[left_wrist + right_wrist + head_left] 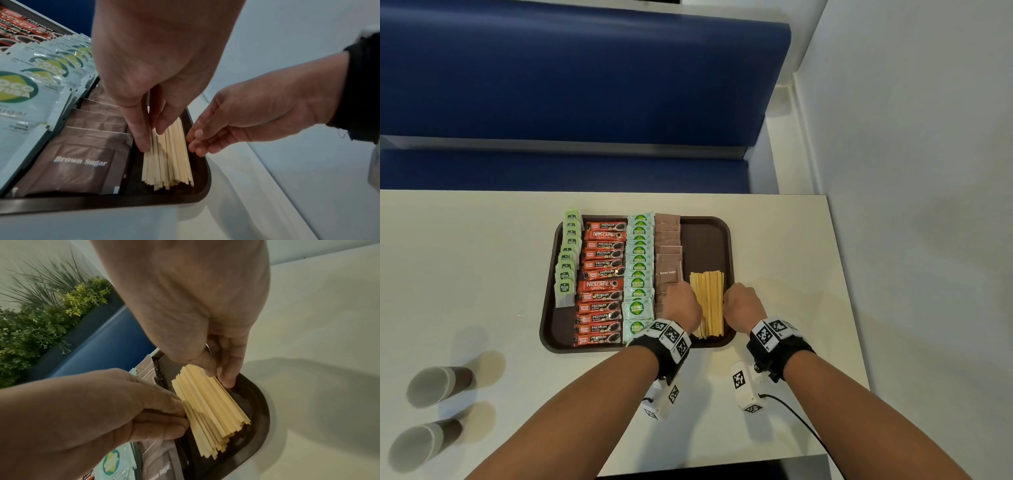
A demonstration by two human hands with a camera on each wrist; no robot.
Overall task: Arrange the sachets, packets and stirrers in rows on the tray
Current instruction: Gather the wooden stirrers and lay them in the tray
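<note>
- Both forearms are reaching in from the near edge, each wearing a black wrist strap with printed square markers.
- Left hand [681, 305] is pressing the left side of the stirrers [707, 303] with straight fingers [141, 138], holding nothing.
- Right hand [741, 306] is sitting at the bundle's right side, its fingers [228, 378] hanging loosely bent and touching the outer sticks without gripping any.
- Stirrers are lying as one pale bundle in the near right part of the brown tray [709, 240], lengthwise, ends slightly uneven.
- Brown sugar sachets [667, 253] are running in an overlapping row just left of the bundle.
- Coco sachets [640, 270] are forming the next row to the left, then the red coffee packets [602, 284], then the green tea bags [566, 260] along the left rim.
- Tray is resting on the cream tabletop [791, 260].
- Two paper cups [431, 387] are lying on their sides near the front left corner, well apart from the tray.
- Blue bench [571, 85] is standing beyond the far edge.
</note>
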